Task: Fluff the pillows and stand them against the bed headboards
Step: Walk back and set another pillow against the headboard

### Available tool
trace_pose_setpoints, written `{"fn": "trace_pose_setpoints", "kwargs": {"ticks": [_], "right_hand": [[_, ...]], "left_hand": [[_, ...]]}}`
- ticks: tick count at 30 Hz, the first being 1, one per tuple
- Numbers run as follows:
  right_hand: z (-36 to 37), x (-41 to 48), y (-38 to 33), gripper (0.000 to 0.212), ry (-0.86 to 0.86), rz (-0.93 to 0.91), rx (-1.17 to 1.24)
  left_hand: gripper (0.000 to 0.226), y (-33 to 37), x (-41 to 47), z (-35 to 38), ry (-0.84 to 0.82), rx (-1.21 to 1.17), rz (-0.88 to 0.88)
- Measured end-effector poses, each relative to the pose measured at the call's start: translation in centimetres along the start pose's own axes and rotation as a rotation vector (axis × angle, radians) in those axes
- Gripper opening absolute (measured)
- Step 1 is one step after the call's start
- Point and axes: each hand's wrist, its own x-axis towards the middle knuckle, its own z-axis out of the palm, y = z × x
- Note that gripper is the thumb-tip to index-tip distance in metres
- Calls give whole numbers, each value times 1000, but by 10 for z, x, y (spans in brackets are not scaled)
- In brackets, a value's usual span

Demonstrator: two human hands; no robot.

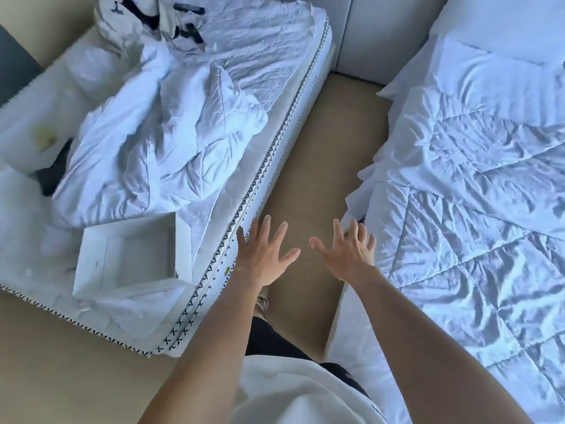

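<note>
Both bare arms are reaching forward and down over the floor (pixel 321 142) between the two beds. The left hand (pixel 263 255) is spreading its fingers wide, palm down, and is holding nothing; its outer edge is lying along the stitched side of the left mattress (pixel 284 133), but I cannot tell if it is touching. The right hand (pixel 348 255) is also spreading wide and holding nothing; its fingertips are just beside the hanging edge of the quilt (pixel 474 209) on the right bed.

A white pillow (pixel 501 19) is resting at the far end of the right bed, near the pale headboard (pixel 382 32); I cannot tell if it is leaning or lying flat. On the left bed a crumpled duvet (pixel 171 133) is lying in the middle; at the near end an open white box (pixel 91 267) is sitting, showing only its white inside; at the far end a black-and-white patterned cushion (pixel 146 13) is lying.
</note>
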Motion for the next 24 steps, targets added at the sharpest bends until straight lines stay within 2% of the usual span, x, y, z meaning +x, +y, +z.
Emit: {"fn": "trace_pose_setpoints", "kwargs": {"ticks": [12,24], "right_hand": [[-110,219,-7,93,58,285,113],[-195,431,73,94,45,443,185]], "left_hand": [[79,16,285,-131,2,112,262],[78,125,545,-198,9,152,446]]}}
